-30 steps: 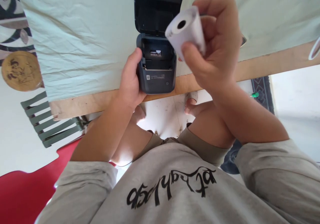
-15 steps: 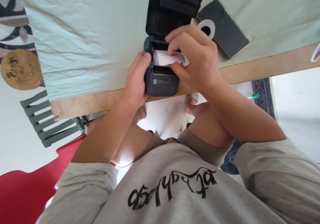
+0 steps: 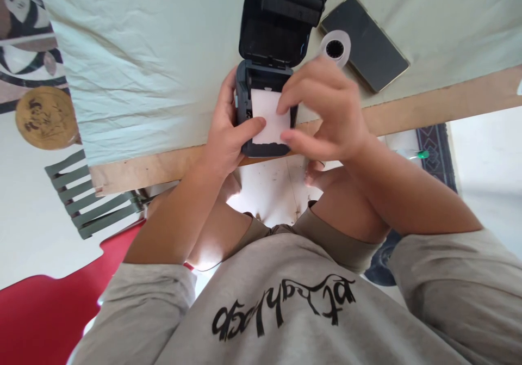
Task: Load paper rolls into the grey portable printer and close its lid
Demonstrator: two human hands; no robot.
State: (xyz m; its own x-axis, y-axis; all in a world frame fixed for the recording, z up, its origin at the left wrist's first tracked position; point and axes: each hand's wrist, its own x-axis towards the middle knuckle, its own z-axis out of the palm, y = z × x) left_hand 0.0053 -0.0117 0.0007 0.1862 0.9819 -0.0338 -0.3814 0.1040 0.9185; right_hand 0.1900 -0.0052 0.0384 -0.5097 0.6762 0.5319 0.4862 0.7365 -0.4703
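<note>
A small dark label printer (image 3: 267, 150) sits at the table's front edge, its black lid (image 3: 271, 41) swung up and back. White paper (image 3: 269, 117) lies from the roll bay down over the printer's front, its end torn unevenly. Around the printer's left side is my left hand (image 3: 230, 128), the thumb pressing the paper and the fingers out of sight behind the body. My right hand (image 3: 324, 112) hovers at the paper's right edge, slightly blurred, thumb and fingers apart; whether a fingertip touches the paper I cannot tell.
Right of the printer, a roll of white tape or labels (image 3: 335, 48) rests against a dark phone (image 3: 369, 44). A pale green cloth (image 3: 155, 55) covers the table above its wooden edge (image 3: 134, 175). A round wooden stool (image 3: 47, 117), green slatted seat (image 3: 87, 196) and red chair (image 3: 44, 316) stand left.
The paper has been drawn forward over the printer's front. My left thumb has moved from the printer's side onto the paper. My right hand has opened and let go of the paper.
</note>
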